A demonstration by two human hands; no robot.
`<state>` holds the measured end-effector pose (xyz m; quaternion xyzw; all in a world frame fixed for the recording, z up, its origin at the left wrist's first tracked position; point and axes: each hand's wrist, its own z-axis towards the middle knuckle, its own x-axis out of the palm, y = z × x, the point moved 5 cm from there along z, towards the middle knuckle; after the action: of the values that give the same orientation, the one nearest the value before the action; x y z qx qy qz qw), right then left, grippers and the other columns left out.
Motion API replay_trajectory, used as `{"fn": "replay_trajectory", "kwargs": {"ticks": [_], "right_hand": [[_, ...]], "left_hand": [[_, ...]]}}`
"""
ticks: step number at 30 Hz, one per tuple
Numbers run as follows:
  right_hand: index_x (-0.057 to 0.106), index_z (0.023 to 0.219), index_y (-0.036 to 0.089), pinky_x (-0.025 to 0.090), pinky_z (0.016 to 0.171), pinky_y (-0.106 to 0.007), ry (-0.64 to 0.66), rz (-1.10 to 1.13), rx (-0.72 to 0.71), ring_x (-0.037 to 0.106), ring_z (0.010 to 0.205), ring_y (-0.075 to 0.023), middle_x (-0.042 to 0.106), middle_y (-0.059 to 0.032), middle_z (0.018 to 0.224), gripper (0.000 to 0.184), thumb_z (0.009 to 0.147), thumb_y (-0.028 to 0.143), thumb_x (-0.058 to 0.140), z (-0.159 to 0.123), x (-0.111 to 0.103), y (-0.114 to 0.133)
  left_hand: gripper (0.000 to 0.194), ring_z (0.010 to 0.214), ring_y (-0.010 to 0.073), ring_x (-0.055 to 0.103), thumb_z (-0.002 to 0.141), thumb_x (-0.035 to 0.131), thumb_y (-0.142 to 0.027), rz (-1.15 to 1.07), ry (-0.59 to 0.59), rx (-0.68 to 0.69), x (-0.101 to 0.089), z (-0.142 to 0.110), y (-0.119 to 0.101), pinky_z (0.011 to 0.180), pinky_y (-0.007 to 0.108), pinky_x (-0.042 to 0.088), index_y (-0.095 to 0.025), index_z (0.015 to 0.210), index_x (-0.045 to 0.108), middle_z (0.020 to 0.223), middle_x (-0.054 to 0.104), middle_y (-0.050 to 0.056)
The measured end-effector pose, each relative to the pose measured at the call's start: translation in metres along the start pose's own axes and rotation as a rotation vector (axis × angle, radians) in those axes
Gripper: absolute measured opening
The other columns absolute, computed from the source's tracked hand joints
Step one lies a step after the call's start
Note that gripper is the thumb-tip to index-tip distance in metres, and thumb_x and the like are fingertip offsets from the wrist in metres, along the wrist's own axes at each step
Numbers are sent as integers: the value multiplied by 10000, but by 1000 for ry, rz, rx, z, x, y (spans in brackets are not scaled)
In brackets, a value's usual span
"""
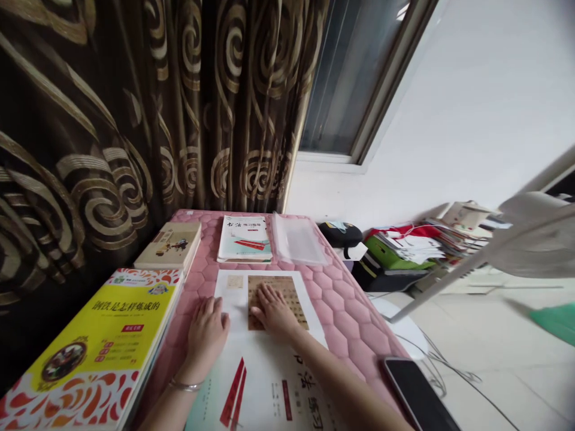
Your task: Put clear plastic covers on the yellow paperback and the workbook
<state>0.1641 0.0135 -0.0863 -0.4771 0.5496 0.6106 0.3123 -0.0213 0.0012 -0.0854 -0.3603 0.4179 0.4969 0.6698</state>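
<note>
A large white printed sheet [231, 347] lies on the pink quilted surface, with red pen-like shapes and Chinese characters on its near part. On its far part is a brown picture of handwriting [291, 293]. My right hand [275, 311] rests flat on that picture, fingers stretched out. At the sheet's left edge lies my left hand [209, 328], palm down with its fingers extended and holding nothing. A bracelet is on my left wrist. Beyond the sheet are a white booklet [245, 236] with a similar red design and a clear plastic cover [299, 239].
Left stand a yellow book stack [112, 323] and a beige book [168, 245] beside a dark curtain [233, 120]. A phone [417, 395] lies by the right edge of the pink quilted surface [350, 323]. Beyond are a white lamp stand [449, 272], cables and piled papers [413, 245].
</note>
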Motion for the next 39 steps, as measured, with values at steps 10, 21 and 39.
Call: {"fn": "replay_trajectory", "kwargs": {"ticks": [10, 21, 39], "right_hand": [[245, 1527, 86, 96, 1205, -453, 7, -51, 190, 117, 1489, -221, 183, -108, 1594, 688, 997, 523, 205, -59, -23, -75], [360, 1482, 154, 201, 1162, -476, -40, -38, 187, 274, 1451, -218, 346, -136, 1541, 515, 1012, 344, 275, -54, -26, -80], [611, 916, 194, 485, 801, -308, -353, 70, 453, 643, 937, -238, 693, -82, 952, 195, 799, 335, 677, -22, -57, -156]], "left_hand": [[410, 1167, 294, 566, 925, 422, -234, 65, 53, 14, -3, 3, -2, 1012, 418, 438, -84, 1261, 602, 1272, 612, 180], [445, 1332, 321, 461, 924, 434, -250, -136, 221, 200, 17, 33, -118, 1148, 548, 290, -92, 1317, 571, 1436, 510, 185], [509, 1378, 325, 387, 891, 523, -395, -374, 244, 271, 42, 38, -196, 1165, 483, 272, -172, 1346, 567, 1460, 471, 165]]}}
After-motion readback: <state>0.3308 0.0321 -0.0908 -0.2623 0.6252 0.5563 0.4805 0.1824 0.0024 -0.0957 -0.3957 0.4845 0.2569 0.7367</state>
